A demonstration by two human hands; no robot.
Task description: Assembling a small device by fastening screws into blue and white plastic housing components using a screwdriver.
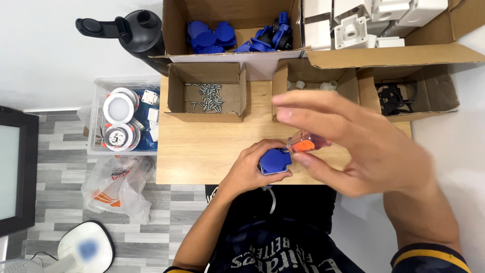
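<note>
Right hand (364, 146), fingers pinching an orange-handled screwdriver (306, 144), sits at three o'clock from the blue plastic socket cover (275, 161) gripped by left hand (252, 169); tool's axis runs nine-to-three.

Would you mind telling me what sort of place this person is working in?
Probably a small assembly bench in a home or workshop: a wooden table with cardboard boxes sorting screws, blue socket parts and white housings, while the left hand holds a blue part.
</note>
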